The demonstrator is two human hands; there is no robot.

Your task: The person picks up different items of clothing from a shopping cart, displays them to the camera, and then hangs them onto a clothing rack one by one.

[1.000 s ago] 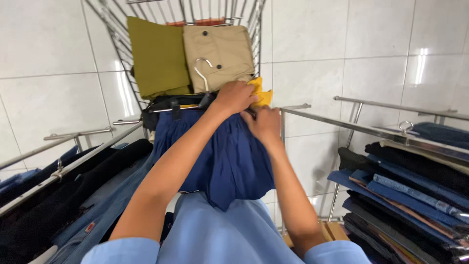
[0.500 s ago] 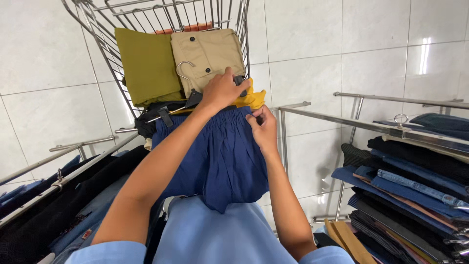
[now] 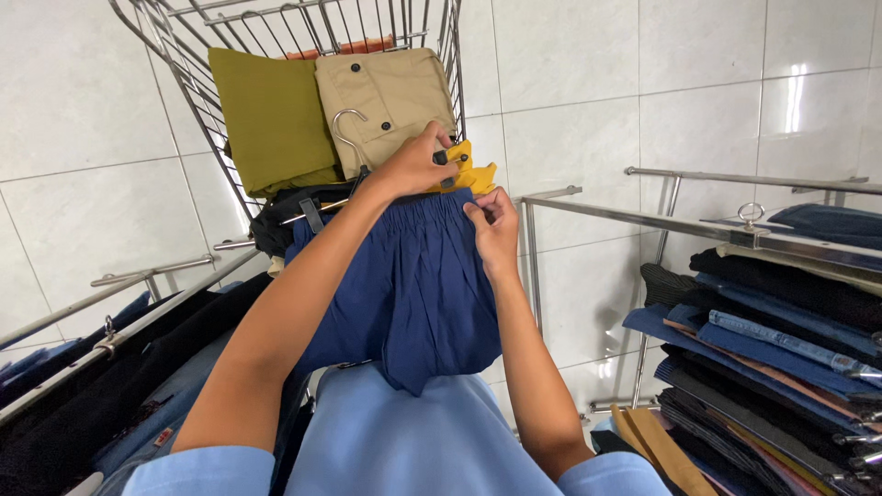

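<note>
A dark blue garment with an elastic waistband [image 3: 413,285] hangs from a clip hanger whose metal hook [image 3: 347,138] sticks up in front of me. My left hand [image 3: 413,165] grips the hanger's black clip at the top right of the waistband, over a yellow cloth [image 3: 469,174]. My right hand [image 3: 494,225] pinches the waistband's right edge just below that clip.
A wire basket [image 3: 184,64] behind holds folded olive [image 3: 271,119] and tan [image 3: 390,92] clothes, with black fabric [image 3: 285,216] at its lower edge. Metal rails [image 3: 698,230] run left and right, hung with dark trousers and jeans [image 3: 781,340]. White tiled wall all round.
The blue garment and both hands have lifted slightly toward the basket. My left hand moved onto the hanger clip and my right hand shifted to the waistband edge.
</note>
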